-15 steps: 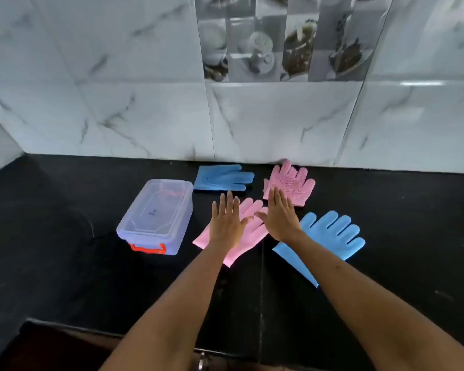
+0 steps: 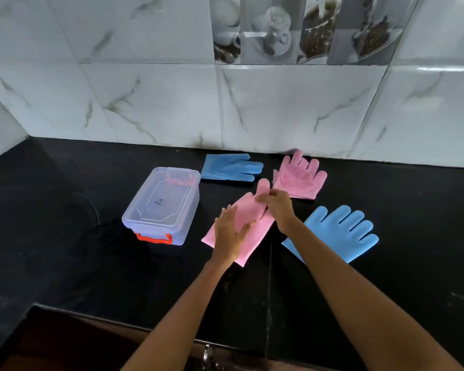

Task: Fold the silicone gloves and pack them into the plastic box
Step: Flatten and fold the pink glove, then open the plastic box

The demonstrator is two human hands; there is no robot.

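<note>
You have four gloves in view: two pink, one near (image 2: 245,210) and one far (image 2: 299,178), and two blue, one far left (image 2: 229,167) and one near right (image 2: 340,231). You have one box (image 2: 162,206) with its lid on, at left. Two hands, left (image 2: 231,232) and right (image 2: 279,204).

Home kitchen, black stone counter (image 2: 65,236), marble wall tiles (image 2: 145,103), crockery-print tile (image 2: 279,28)

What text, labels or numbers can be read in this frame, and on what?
Plastic box: a small dark mark on the clear lid, too blurred to read.
Picture tile on the wall: cups and food shown, no legible words.
Gloves and counter: no text visible.
</note>
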